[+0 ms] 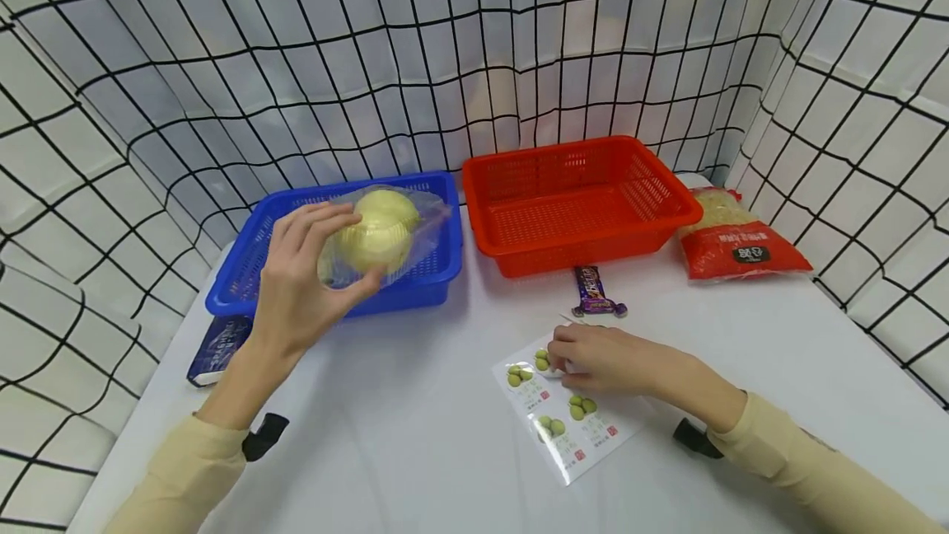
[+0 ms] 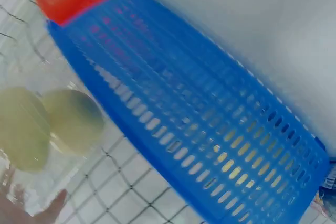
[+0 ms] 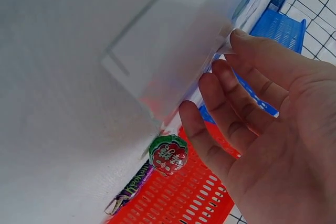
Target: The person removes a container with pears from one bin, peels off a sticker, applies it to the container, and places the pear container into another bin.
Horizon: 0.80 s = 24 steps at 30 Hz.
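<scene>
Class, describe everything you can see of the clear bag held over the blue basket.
The clear bag is thin, see-through, crinkled plastic holding two pale yellow-green rounded items pressed together. The left hand grips it from below and the side, lifting it above the blue basket, apart from the table. Its loose end trails to the right.

blue basket [image 1: 437,274], red basket [image 1: 586,250], white table [image 1: 415,435]
</scene>
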### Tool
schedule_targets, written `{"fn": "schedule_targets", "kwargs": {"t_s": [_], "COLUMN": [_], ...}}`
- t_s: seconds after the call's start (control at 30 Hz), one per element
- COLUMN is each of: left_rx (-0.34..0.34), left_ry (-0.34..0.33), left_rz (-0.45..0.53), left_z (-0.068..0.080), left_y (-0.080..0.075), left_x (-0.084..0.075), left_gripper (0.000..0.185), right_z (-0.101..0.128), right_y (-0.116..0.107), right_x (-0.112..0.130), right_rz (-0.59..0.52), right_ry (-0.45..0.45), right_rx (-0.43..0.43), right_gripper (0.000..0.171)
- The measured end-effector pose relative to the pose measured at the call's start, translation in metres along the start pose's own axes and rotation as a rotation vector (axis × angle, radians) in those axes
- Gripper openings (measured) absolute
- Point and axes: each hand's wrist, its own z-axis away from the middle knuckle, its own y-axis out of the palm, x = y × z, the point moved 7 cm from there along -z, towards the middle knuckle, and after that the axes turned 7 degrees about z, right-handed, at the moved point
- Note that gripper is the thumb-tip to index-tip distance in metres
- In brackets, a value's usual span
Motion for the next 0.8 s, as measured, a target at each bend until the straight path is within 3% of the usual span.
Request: {"fn": "schedule_targets", "kwargs": {"t_s": [0.17, 0.3, 0.5, 0.8], "left_rx": [-0.077, -0.029, 0.131, 0.408], "left_ry": [0.200, 0.290, 0.321, 0.242], "left_rz": [0.200, 0.341, 0.471, 0.518], "left_z": [0.026, 0.048, 0.071, 0.096], "left_y": [-0.010, -0.012, -0.009, 0.019], "left_x": [-0.051, -0.072, -0.078, -0.068], "left_gripper": [0.065, 0.058, 0.051, 0.049], "right_z": [0.003, 0.003, 0.001, -0.001], "right_y": [-0.002, -0.003, -0.005, -0.007], "right_x": [0.001, 0.001, 0.002, 0.000], "right_rz": [-0.007, -0.003, -0.003, -0.001], "right_ry": [0.001, -0.006, -0.021, -0.011], "right_rx": [-0.012, -0.019, -0.031, -0.037], "right_gripper": [0.013, 0.013, 0.011, 0.009]}}
